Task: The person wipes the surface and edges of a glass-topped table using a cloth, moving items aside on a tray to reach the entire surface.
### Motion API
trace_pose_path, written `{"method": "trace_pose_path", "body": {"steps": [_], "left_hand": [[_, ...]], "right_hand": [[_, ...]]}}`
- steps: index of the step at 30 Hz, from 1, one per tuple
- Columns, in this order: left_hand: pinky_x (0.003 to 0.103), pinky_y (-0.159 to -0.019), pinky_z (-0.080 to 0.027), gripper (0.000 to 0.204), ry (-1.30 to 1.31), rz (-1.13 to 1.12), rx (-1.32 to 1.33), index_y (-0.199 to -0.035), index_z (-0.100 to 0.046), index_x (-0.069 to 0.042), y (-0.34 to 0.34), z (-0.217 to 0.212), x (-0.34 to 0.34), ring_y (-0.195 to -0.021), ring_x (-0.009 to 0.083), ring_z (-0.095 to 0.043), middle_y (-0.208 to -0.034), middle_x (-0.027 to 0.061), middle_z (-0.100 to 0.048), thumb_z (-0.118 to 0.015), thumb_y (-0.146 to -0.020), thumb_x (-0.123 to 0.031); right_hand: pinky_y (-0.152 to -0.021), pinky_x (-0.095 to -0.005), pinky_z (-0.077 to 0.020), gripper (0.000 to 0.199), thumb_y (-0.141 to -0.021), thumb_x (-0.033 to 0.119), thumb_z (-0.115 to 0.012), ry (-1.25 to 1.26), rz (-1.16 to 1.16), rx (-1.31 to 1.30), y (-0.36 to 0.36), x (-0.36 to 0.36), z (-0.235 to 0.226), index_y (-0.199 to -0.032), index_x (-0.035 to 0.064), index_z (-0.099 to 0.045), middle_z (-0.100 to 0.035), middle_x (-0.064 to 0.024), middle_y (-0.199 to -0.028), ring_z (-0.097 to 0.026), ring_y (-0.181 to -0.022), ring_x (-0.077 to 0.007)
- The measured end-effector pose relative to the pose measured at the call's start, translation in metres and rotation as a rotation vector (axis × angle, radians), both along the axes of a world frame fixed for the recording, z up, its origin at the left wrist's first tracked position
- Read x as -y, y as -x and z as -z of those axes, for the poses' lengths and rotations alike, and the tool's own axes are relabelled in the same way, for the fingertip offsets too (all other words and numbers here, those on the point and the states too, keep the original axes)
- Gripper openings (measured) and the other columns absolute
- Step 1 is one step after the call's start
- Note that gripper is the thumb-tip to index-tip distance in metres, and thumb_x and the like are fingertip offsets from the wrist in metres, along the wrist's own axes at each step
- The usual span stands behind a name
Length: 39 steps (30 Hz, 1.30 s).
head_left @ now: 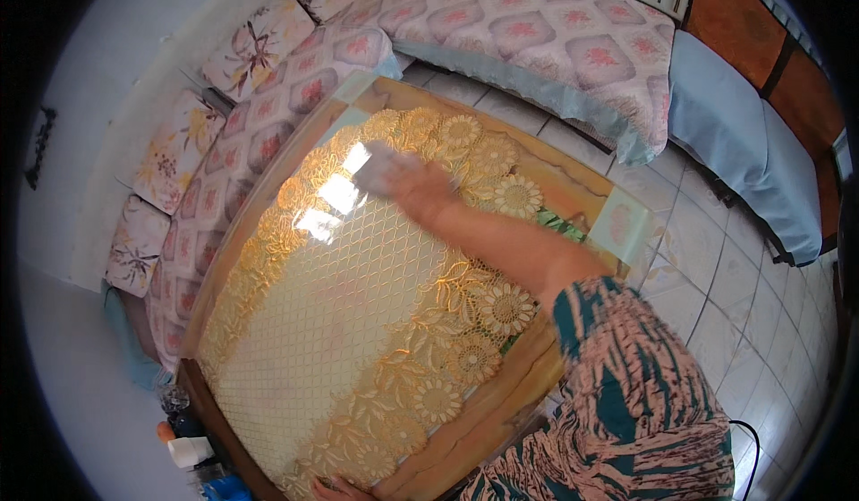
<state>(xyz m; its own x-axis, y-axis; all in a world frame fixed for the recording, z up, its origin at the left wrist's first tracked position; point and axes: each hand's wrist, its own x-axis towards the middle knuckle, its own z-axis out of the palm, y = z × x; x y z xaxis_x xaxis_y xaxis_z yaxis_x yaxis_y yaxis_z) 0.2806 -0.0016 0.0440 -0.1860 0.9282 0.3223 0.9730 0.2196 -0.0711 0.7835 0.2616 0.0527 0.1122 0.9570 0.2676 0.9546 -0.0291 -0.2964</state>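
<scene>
We see a pale tiled floor (716,259) with thin grout lines running around a low corner sofa (537,36) covered in pink floral quilted fabric, with flower-print cushions (259,49) propped along a white wall (89,98). Further right lie a light blue mattress (752,134) and an orange-brown panel (743,18), while bright daylight glares off the glass tabletop (626,224).

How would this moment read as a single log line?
right hand: pressing pale cloth, blurred | left hand: resting on table edge | table: glass top over gold lace cover
</scene>
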Motion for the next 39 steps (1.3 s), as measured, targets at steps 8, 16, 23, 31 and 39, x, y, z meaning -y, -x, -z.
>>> {"method": "trace_pose_path", "body": {"steps": [8,16,23,31,39], "left_hand": [[0.047,-0.104,-0.03,0.05,-0.02,-0.058,0.138,-0.131,-0.043,0.003,0.001,0.009,0.003,-0.123,0.0398,-0.039,-0.133,0.0241,-0.043,-0.045,-0.095,-0.032],[0.047,-0.104,-0.029,0.05,-0.082,-0.089,0.123,-0.128,-0.044,0.001,0.005,0.022,-0.001,-0.124,0.0368,-0.038,-0.134,0.0195,-0.043,-0.05,-0.091,-0.033],[0.046,-0.104,-0.029,0.052,-0.086,-0.157,0.174,-0.127,-0.046,-0.001,-0.017,0.025,-0.012,-0.124,0.0357,-0.039,-0.134,0.0182,-0.044,-0.052,-0.088,-0.035],[0.047,-0.106,-0.028,0.053,-0.123,0.177,0.244,-0.127,-0.046,0.003,0.029,0.039,0.013,-0.125,0.0389,-0.038,-0.133,0.022,-0.044,-0.053,-0.087,-0.031],[0.047,-0.105,-0.029,0.049,-0.141,0.044,0.246,-0.124,-0.048,-0.002,0.015,0.026,0.029,-0.127,0.0354,-0.036,-0.135,0.0188,-0.042,-0.056,-0.082,-0.026]], "right_hand": [[-0.101,-0.0494,-0.0309,0.055,-0.087,0.029,-0.052,0.197,0.503,0.164,-0.121,0.13,-0.015,-0.14,0.0211,-0.038,-0.035,-0.0039,-0.147,-0.029,-0.135,-0.0291],[-0.104,-0.05,-0.027,0.051,-0.086,0.025,-0.054,0.156,0.631,0.247,-0.049,0.258,-0.005,-0.136,0.0188,-0.044,-0.039,-0.0063,-0.143,-0.033,-0.131,-0.031],[-0.09,-0.0486,-0.04,0.044,-0.08,0.015,-0.055,-0.162,-0.214,0.104,0.153,0.311,0.005,-0.124,0.0133,-0.055,-0.055,-0.0104,-0.127,-0.047,-0.12,-0.0322],[-0.1,-0.0451,-0.0385,0.049,-0.074,0.005,-0.054,-0.216,-0.34,-0.061,0.061,0.323,-0.001,-0.123,0.0135,-0.058,-0.058,-0.0139,-0.123,-0.052,-0.117,-0.0338],[-0.103,-0.0471,-0.0322,0.051,-0.085,0.027,-0.054,0.223,0.722,0.185,0.002,0.286,-0.004,-0.133,0.0131,-0.047,-0.042,-0.0127,-0.14,-0.037,-0.128,-0.0322]]}}
